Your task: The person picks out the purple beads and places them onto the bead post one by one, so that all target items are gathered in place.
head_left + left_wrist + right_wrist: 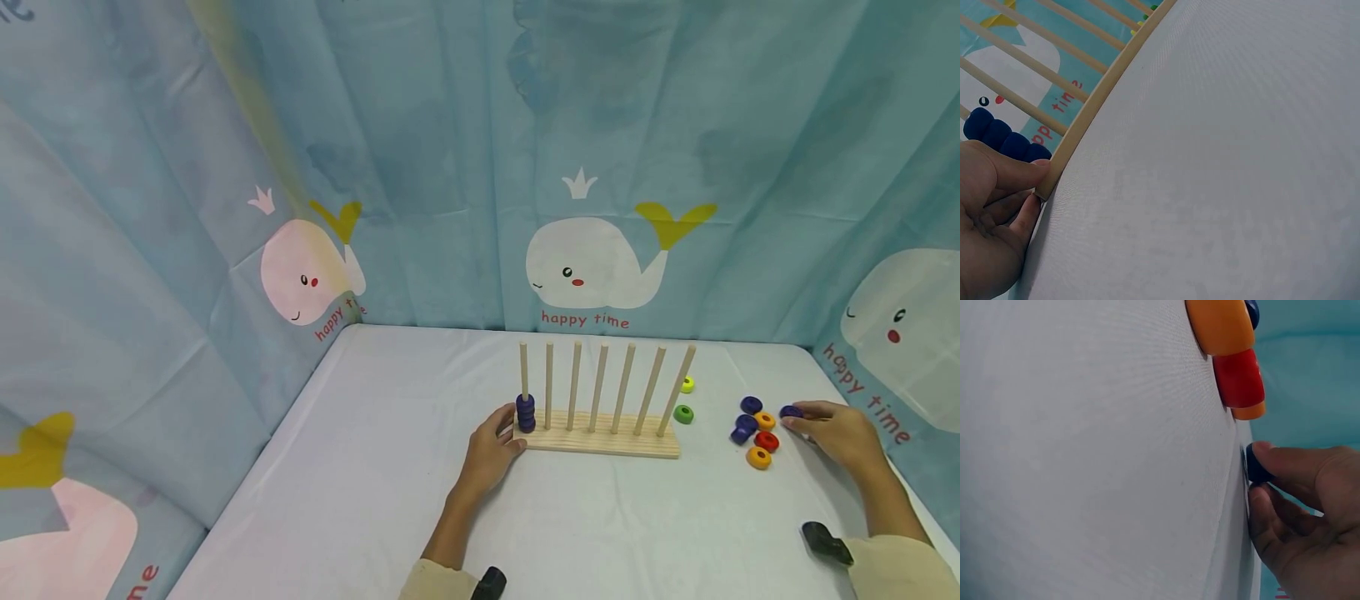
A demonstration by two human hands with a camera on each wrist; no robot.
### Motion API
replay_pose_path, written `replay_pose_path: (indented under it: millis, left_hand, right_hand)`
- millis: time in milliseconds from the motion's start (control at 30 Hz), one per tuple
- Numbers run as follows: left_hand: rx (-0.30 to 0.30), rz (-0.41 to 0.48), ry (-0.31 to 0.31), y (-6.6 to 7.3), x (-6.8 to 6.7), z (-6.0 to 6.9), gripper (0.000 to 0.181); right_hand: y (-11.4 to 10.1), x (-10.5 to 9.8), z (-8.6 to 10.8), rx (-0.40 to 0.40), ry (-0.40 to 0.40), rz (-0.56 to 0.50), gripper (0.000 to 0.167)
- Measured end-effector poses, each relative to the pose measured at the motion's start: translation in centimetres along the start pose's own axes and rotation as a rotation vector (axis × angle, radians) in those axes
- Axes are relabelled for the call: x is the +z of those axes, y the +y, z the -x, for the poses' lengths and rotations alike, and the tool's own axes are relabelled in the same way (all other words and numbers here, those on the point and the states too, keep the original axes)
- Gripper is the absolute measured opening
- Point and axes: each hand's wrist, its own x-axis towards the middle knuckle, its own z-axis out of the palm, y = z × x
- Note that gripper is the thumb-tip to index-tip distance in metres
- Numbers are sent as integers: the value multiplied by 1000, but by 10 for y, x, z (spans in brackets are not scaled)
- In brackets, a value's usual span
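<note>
My left hand (489,450) grips the left end of a wooden peg stand (600,444), thumb at the front and fingers behind in the head view. Several upright pegs rise from its base. Dark blue rings (526,414) are stacked on the leftmost peg, right beside my left fingers; the left wrist view shows the blue stack (1007,137) close above the thumb. On the right of the table, my right hand (843,433) pinches one dark blue ring (1256,465) between thumb and fingers, low at the white surface.
Left of my right hand lies a loose group: several blue rings (751,405), a red ring (767,442) and orange rings (759,457). A green ring (683,414) and a yellow-green ring (687,384) lie by the stand's right end. A whale-print curtain (450,167) surrounds the white table (337,500).
</note>
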Motion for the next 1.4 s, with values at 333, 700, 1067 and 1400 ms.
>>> replay_pose_path:
  millis: [333,700,1067,1400]
  left_hand:
    - [11,-3,2,0,0,0,64]
    - [20,1,4,-1,1,1,63]
    - [8,-9,2,0,0,2,65]
    - [-3,0,1,2,0,2,63]
  right_hand:
    - [-9,-4,10,-47,60,-3,54]
    - [-38,-8,28,-95,82,-36,64]
    - [-72,-6,38,-189,135,-56,68]
    - [-110,-7,52,-309,213,-51,61]
